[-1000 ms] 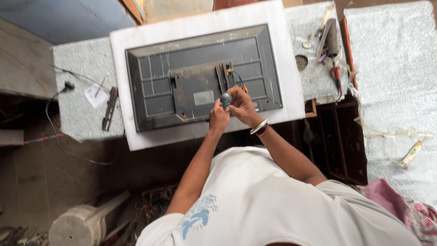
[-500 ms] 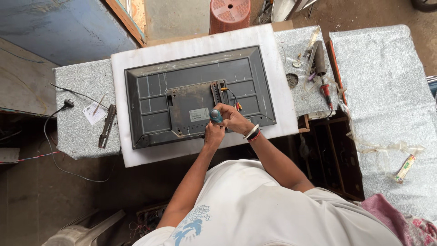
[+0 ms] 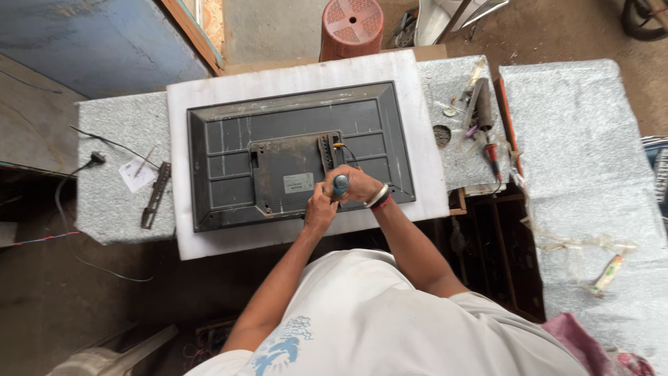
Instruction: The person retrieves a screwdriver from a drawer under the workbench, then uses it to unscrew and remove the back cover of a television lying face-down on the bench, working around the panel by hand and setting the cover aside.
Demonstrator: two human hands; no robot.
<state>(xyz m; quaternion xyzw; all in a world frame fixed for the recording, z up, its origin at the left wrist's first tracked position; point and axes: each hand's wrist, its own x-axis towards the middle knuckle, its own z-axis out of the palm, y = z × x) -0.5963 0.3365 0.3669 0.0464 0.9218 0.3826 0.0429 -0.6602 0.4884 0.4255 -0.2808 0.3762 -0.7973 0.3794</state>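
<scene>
A dark grey flat-screen television (image 3: pixel 236 139) lies face down on a white foam sheet (image 3: pixel 209 244) on a grey table. Both my hands meet over its back panel near the lower middle. My right hand (image 3: pixel 358 189) grips the blue handle of a screwdriver (image 3: pixel 340 184) that stands upright on the panel. My left hand (image 3: pixel 320 209) is closed around the lower part of the same tool, just below the handle. The screwdriver's tip is hidden by my fingers.
A black metal bracket (image 3: pixel 155 196) and a paper slip (image 3: pixel 136 174) lie on the grey table (image 3: pixel 111 125) at the left. Several hand tools (image 3: pixel 483 125) sit at the right of the foam. A second grey table (image 3: pixel 577 153) stands further right. A red stool (image 3: pixel 351 26) is behind.
The view has shifted so the television sits lower and nearer the centre. Both hands stay together on the screwdriver at about the same spot on the back panel.
</scene>
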